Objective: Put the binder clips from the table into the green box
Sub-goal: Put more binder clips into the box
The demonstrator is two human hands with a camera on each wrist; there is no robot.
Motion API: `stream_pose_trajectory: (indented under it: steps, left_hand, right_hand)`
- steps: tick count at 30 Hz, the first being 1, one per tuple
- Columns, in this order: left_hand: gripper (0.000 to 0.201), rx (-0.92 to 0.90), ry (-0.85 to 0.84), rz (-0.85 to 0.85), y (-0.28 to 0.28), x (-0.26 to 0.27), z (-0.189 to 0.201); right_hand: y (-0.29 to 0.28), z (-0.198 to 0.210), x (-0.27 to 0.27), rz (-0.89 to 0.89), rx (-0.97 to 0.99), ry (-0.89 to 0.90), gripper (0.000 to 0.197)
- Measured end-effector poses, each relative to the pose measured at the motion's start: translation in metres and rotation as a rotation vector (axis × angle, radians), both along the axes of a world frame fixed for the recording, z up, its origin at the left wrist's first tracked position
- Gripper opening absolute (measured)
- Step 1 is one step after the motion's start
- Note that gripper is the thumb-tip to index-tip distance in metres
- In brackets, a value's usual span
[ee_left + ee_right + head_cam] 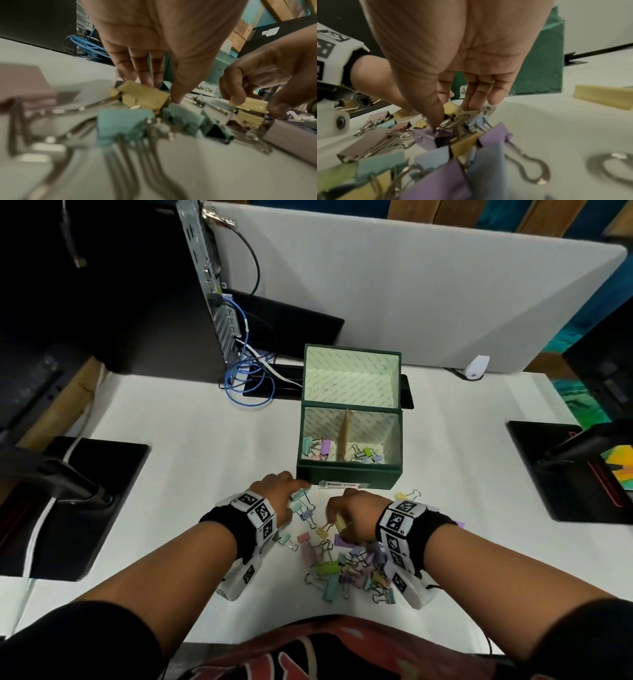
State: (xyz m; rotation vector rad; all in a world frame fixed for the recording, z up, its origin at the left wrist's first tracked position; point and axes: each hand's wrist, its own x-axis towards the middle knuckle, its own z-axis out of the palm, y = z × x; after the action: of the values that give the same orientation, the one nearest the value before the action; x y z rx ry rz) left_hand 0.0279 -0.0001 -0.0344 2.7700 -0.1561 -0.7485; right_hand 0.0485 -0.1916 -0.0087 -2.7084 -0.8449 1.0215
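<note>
The green box (347,475) stands open in the middle of the white table, a divider splitting it in two, with pastel binder clips in both halves. A heap of loose binder clips (349,570) lies in front of it. My left hand (289,486) is down by the box's front left corner; in the left wrist view my left hand (159,93) pinches a yellow clip (142,96) between thumb and fingers, teal clips (123,121) just before it. My right hand (337,517) pinches another yellow clip (340,522) above the heap, also seen as a yellow clip (452,108).
A "Binder Clips" label (342,484) lies against the box front. A computer tower (205,285) and blue cables (246,378) sit at the back left. Black monitor bases stand left (85,508) and right (565,474). A grey partition (411,285) closes the back.
</note>
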Motion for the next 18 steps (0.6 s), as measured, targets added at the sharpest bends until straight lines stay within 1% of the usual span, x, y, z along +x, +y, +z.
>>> stream_pose_trajectory:
  steps: [2,6,9,13,16,18]
  left_hand:
    - [0.062,0.000,-0.001,0.003,0.000,0.001,-0.002]
    - [0.049,-0.105,0.003,0.053,0.000,0.002,-0.001]
    - [0.044,-0.165,-0.016,0.078,0.002,0.001,0.001]
    - [0.038,-0.267,-0.045,0.205,0.018,0.000,0.009]
    - [0.036,-0.249,-0.077,0.287,0.043,-0.004,0.012]
    - [0.036,-0.266,-0.064,0.371,0.057,-0.011,0.010]
  right_hand:
    - [-0.002,0.001,0.000,-0.040,0.029,0.014,0.036]
    - [-0.004,0.004,0.002,-0.149,0.112,0.015,0.035]
    - [-0.005,0.006,0.005,-0.175,0.132,0.024,0.035]
    - [-0.008,0.007,0.008,-0.193,0.185,0.015,0.032]
    - [-0.010,0.007,0.010,-0.207,0.204,0.026,0.031]
    - [-0.010,0.006,0.011,-0.202,0.204,0.032,0.029]
